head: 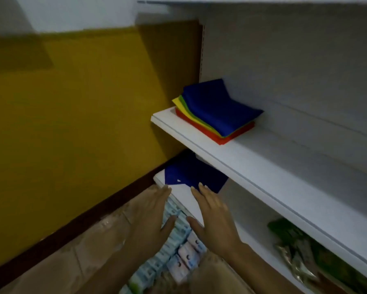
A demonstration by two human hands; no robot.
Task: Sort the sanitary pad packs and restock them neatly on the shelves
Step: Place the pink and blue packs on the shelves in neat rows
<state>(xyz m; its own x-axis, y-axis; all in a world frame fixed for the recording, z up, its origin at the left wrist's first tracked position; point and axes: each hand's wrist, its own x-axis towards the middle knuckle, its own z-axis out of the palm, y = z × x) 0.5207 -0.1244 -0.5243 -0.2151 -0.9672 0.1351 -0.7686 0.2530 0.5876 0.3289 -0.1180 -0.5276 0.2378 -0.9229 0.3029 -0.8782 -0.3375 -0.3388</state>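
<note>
Several pale blue and white sanitary pad packs (178,247) lie in a heap below my hands, beside the lower white shelf (250,236). My left hand (153,211) reaches forward over the packs with straight fingers, its tips near the shelf's left corner. My right hand (212,213) is held flat beside it, fingers straight, tips close to a dark blue cloth (195,175) lying on that shelf. Neither hand holds a pack. The frame is blurred.
The upper white shelf (273,172) carries a stack of folded blue, green, yellow and red cloths (216,111). Green packets (305,251) lie on the lower shelf at the right. A yellow wall (72,124) and tan floor (72,262) are at the left.
</note>
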